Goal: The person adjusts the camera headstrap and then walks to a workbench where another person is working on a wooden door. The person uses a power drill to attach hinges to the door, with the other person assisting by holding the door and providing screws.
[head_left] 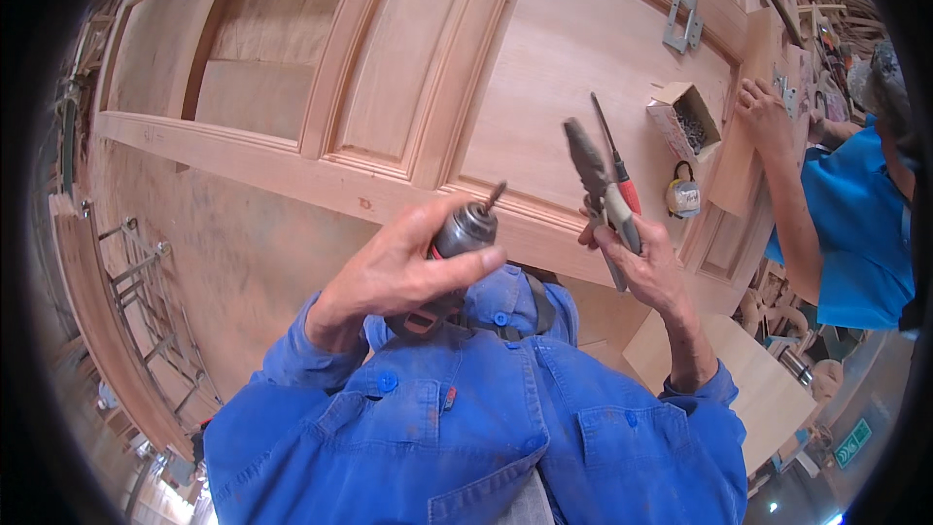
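My left hand (403,258) is wrapped round a dark cordless drill (465,231), held close to my chest. Its bit (497,194) points up and away from me. A pair of pliers (598,180) with dark jaws and grey handles is in my right hand (643,267), jaws pointing away. Just beyond the pliers is a red-handled screwdriver (622,170) over the door panel; whether my fingers touch it cannot be made out. Beneath both tools and across the view spans a wooden panel door (262,151).
An open carton of screws (688,122), a tape measure (683,196) and a metal hinge (682,24) lie on the door's right part. A hammer (773,0) is at the far right. Another person's hand (766,117) rests on wood there, by a second hinge (785,92).
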Tool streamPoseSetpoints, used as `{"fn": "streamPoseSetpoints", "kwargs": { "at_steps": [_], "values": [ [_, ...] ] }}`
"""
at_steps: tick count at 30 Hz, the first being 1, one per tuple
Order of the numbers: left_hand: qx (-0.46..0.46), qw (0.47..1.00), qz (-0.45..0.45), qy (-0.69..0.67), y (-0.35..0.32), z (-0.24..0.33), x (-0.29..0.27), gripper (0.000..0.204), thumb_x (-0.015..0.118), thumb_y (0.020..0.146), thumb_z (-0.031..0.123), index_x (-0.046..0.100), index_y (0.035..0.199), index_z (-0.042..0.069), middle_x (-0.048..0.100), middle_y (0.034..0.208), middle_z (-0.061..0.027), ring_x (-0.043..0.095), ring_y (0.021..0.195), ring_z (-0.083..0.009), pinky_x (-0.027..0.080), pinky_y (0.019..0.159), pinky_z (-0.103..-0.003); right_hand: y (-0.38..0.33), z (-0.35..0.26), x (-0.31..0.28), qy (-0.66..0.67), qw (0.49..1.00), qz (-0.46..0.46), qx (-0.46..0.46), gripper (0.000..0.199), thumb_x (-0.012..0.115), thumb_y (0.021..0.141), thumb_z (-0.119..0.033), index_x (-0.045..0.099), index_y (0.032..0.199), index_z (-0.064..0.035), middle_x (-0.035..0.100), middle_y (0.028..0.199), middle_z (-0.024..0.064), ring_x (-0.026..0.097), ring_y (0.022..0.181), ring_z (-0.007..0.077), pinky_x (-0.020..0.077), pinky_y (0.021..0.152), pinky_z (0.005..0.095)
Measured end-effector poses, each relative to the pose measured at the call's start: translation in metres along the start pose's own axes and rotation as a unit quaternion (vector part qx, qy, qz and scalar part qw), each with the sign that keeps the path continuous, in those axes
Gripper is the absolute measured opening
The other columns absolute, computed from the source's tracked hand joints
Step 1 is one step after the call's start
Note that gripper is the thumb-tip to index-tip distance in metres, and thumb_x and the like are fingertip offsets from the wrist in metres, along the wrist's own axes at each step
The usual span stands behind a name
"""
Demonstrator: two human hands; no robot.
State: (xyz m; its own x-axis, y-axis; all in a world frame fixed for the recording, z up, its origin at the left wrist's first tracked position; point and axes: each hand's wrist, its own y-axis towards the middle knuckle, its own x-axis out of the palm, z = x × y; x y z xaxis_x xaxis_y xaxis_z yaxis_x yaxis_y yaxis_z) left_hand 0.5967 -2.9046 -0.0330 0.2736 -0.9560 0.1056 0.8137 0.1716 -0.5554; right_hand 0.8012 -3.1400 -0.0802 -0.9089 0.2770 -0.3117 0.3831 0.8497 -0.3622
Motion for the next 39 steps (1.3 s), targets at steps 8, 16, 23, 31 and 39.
{"fn": "streamPoseSetpoints", "kwargs": {
  "at_steps": [8,16,23,31,39],
  "values": [
    [-0.052,0.998,0.016,-0.030,0.000,0.004,0.002,0.037,0.074,0.095,0.028,0.063,0.112,-0.003,0.057,0.077,0.0008,0.054,0.069,-0.0079,0.045,0.058,-0.027,-0.014,-0.027,0.014,-0.192,0.979,0.043,-0.053,0.040,0.072,0.085,-0.002,0.069,0.125,-0.0020,0.073,0.093,0.0189,0.068,0.070,0.0315,0.0525,0.065,0.0371],
    [-0.007,0.998,0.047,-0.027,0.003,-0.005,0.004,0.036,0.073,0.095,0.026,0.063,0.113,-0.004,0.057,0.074,0.0004,0.055,0.065,-0.0080,0.044,0.054,-0.027,-0.016,-0.026,0.032,-0.150,0.988,0.029,-0.026,0.063,0.066,0.079,0.008,0.059,0.141,-0.0041,0.068,0.125,0.0226,0.072,0.101,0.0381,0.0575,0.083,0.0408],
    [-0.006,0.999,0.046,0.008,0.002,-0.013,0.007,0.032,0.074,0.096,0.023,0.061,0.115,0.001,0.057,0.078,0.0029,0.053,0.064,-0.0057,0.042,0.053,-0.024,-0.009,-0.034,0.043,-0.240,0.963,0.057,-0.106,0.069,0.067,0.076,0.009,0.057,0.143,-0.0048,0.059,0.142,0.0225,0.070,0.105,0.0395,0.0573,0.084,0.0425],
    [0.158,0.969,0.102,0.162,-0.005,-0.019,0.008,0.033,0.078,0.085,0.014,0.060,0.108,-0.001,0.068,0.089,-0.0168,0.067,0.081,-0.0335,0.051,0.071,-0.040,-0.015,-0.056,0.050,-0.347,0.923,0.068,-0.149,0.065,0.065,0.076,0.010,0.057,0.140,0.0037,0.054,0.144,0.0306,0.072,0.094,0.0348,0.0587,0.074,0.0395],
    [0.289,0.926,0.114,0.213,-0.013,-0.053,0.008,0.041,0.086,0.071,0.009,0.060,0.102,0.003,0.064,0.086,-0.0120,0.063,0.078,-0.0320,0.049,0.071,-0.041,-0.022,-0.052,0.065,-0.307,0.925,0.143,-0.172,0.063,0.061,0.079,0.014,0.061,0.139,-0.0020,0.036,0.157,0.0345,0.072,0.096,0.0314,0.0589,0.068,0.0349]
  ]
}}
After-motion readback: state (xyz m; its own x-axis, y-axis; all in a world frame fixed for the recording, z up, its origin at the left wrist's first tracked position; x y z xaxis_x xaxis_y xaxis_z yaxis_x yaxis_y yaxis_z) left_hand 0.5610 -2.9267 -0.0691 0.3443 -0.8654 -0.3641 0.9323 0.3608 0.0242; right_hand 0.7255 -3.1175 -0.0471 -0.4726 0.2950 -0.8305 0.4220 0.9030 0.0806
